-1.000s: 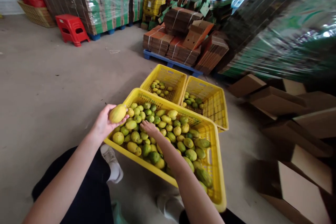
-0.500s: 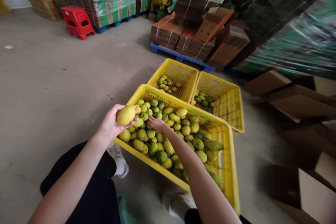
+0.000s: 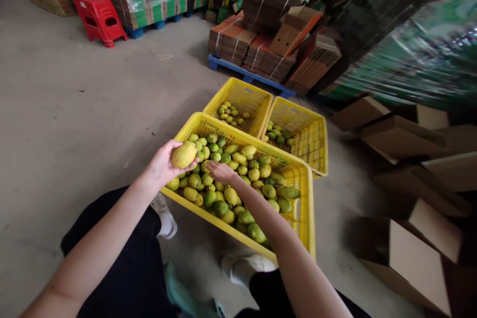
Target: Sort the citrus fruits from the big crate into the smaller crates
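Observation:
My left hand (image 3: 166,164) is closed around a large yellow lemon (image 3: 184,154), held up over the left end of the front yellow crate (image 3: 238,242). Many lemons, from yellow to dark green, lie in that crate. Over the middle of the pile my right hand (image 3: 222,172) reaches in from the right, palm down, its fingers stretched out against the fruit. Its fingertips touch or nearly touch a yellow-green lemon (image 3: 204,166); no fruit shows inside the hand.
Behind the front crate stand two yellow crates, a left one (image 3: 238,90) and a right one (image 3: 316,131), each with some lemons. Open cardboard boxes (image 3: 417,263) lie at right. Bundled cardboard (image 3: 257,54) rests on a blue pallet (image 3: 242,73). A red stool (image 3: 100,17) stands at back left.
The view has shifted slightly, so the crates sit further left in it. My left hand still holds the yellow lemon. My right hand stays at the pile with its fingers a little lifted.

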`<action>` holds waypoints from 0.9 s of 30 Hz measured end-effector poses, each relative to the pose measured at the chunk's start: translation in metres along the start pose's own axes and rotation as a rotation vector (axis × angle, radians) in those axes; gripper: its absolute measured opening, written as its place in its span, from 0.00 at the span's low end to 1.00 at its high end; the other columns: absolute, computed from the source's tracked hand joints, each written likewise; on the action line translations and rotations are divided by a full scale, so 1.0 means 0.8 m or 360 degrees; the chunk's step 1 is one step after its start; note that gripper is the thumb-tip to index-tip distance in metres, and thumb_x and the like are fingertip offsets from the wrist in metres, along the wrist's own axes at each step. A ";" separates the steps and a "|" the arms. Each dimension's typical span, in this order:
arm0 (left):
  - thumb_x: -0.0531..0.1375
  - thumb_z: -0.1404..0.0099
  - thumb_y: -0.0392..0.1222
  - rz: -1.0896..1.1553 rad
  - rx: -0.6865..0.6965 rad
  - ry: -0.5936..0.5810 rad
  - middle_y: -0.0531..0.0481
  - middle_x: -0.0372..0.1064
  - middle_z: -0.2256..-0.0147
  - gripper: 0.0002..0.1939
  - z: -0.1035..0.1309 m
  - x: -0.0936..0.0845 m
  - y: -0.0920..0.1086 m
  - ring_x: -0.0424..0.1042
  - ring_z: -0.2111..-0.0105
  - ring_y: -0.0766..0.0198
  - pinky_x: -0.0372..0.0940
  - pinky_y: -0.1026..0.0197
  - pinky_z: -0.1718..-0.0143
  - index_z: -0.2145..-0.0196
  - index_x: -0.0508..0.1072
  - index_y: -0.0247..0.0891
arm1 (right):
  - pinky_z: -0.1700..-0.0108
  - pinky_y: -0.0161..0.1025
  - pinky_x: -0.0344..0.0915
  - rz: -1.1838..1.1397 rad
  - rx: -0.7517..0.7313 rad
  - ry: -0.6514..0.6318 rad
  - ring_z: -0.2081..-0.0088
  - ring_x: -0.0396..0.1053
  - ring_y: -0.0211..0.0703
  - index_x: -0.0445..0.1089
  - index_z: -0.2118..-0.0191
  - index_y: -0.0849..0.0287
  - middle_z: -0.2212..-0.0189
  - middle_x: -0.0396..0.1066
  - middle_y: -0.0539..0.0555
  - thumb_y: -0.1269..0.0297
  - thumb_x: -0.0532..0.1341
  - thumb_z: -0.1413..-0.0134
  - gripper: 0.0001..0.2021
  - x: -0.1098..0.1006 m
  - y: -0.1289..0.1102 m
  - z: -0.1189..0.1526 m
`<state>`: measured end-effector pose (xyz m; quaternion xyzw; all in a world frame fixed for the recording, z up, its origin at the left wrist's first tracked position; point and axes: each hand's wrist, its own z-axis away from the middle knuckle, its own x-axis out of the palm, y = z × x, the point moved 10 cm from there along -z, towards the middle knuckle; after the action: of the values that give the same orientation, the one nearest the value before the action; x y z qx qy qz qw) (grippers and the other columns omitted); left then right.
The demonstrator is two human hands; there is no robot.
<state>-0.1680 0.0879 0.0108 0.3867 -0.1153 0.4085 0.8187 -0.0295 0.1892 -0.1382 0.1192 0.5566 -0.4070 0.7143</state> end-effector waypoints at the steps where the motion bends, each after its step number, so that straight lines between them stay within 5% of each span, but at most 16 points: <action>1: 0.53 0.36 0.36 0.0007 -0.0028 -0.0003 0.38 0.77 0.69 0.18 0.002 0.001 -0.004 0.77 0.74 0.58 0.73 0.61 0.75 0.52 0.73 0.26 | 0.42 0.37 0.60 0.0133 -0.0134 -0.0029 0.39 0.62 0.50 0.73 0.48 0.60 0.39 0.67 0.62 0.73 0.57 0.40 0.16 0.006 -0.008 -0.004; 6: 0.52 0.35 0.35 -0.0027 0.0016 -0.0051 0.38 0.77 0.69 0.17 0.010 0.006 -0.003 0.77 0.75 0.58 0.72 0.62 0.76 0.53 0.73 0.26 | 0.46 0.42 0.60 0.0484 -0.0415 0.0009 0.44 0.64 0.52 0.64 0.39 0.69 0.44 0.68 0.68 0.80 0.54 0.43 0.25 0.031 -0.015 -0.027; 11: 0.54 0.37 0.35 -0.0025 0.0081 -0.0100 0.39 0.77 0.69 0.14 0.005 0.005 0.004 0.77 0.75 0.59 0.74 0.62 0.75 0.55 0.72 0.26 | 0.49 0.48 0.61 0.0486 -0.0460 0.0070 0.48 0.65 0.57 0.66 0.43 0.74 0.47 0.69 0.73 0.79 0.55 0.45 0.22 0.046 -0.015 -0.049; 18: 0.52 0.34 0.37 0.0059 0.0036 -0.0171 0.39 0.77 0.71 0.14 0.007 0.031 0.006 0.76 0.76 0.61 0.71 0.65 0.77 0.57 0.73 0.25 | 0.48 0.49 0.64 0.0362 -0.0478 0.0243 0.53 0.69 0.56 0.69 0.47 0.74 0.54 0.74 0.70 0.76 0.59 0.48 0.21 0.024 -0.017 -0.037; 23: 0.50 0.32 0.38 0.0132 0.0070 -0.0298 0.40 0.76 0.72 0.15 0.026 0.063 0.004 0.73 0.78 0.64 0.68 0.68 0.80 0.59 0.74 0.26 | 0.44 0.56 0.66 0.0077 -0.0225 0.0685 0.46 0.68 0.62 0.64 0.41 0.70 0.47 0.70 0.72 0.62 0.63 0.43 0.26 -0.048 -0.006 0.041; 25: 0.49 0.32 0.38 0.0173 -0.0001 -0.0370 0.41 0.75 0.72 0.16 0.035 0.078 -0.008 0.71 0.79 0.66 0.66 0.69 0.82 0.60 0.74 0.27 | 0.45 0.58 0.68 -0.0554 -0.0077 0.1129 0.48 0.70 0.61 0.66 0.43 0.62 0.49 0.72 0.66 0.56 0.67 0.48 0.27 -0.106 0.015 0.107; 27: 0.49 0.33 0.38 0.0169 -0.0100 -0.0496 0.41 0.75 0.72 0.16 0.043 0.099 -0.028 0.71 0.79 0.66 0.64 0.70 0.82 0.62 0.74 0.28 | 0.49 0.56 0.71 -0.1229 -0.0013 0.1314 0.50 0.72 0.59 0.69 0.47 0.56 0.51 0.74 0.61 0.54 0.71 0.54 0.28 -0.142 0.029 0.174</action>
<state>-0.0958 0.1007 0.0619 0.4128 -0.2738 0.3826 0.7799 0.0790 0.1681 0.0054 0.0534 0.7947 -0.5563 0.2370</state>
